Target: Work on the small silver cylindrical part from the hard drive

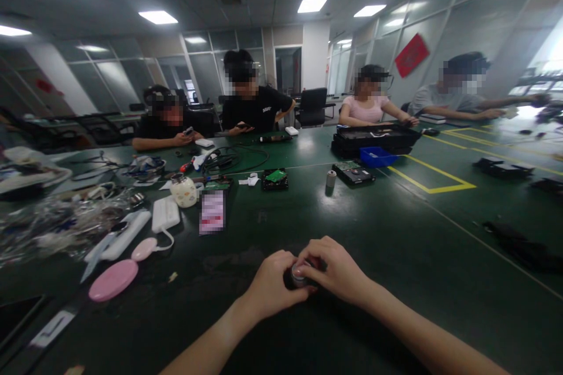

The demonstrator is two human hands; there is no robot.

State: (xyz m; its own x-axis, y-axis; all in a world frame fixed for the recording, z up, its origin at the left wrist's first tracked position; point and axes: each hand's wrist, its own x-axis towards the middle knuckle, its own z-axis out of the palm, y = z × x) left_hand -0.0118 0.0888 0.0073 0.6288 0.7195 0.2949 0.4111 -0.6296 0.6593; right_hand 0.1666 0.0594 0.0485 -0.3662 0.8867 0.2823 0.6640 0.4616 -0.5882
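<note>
Low in the middle of the view, my left hand (273, 284) is wrapped round a small grey cylinder (298, 279) with a rounded, metallic-looking top. From the other side my right hand (331, 266) closes on the same piece, its thumb and fingers at the top rim. The fingers cover most of the cylinder, so its exact kind does not show. Farther off stands a similar small upright cylinder (331, 179), silver with a pale top, beside an opened hard drive (354, 173). Neither hand touches these.
The green table (264, 228) carries another hard drive (275, 179), a cream patterned jar (183, 190), a white power bank (166, 215), a pink round case (113, 280), plastic bags (57, 228) and a blue tray (377, 157). Several people sit or stand across the table.
</note>
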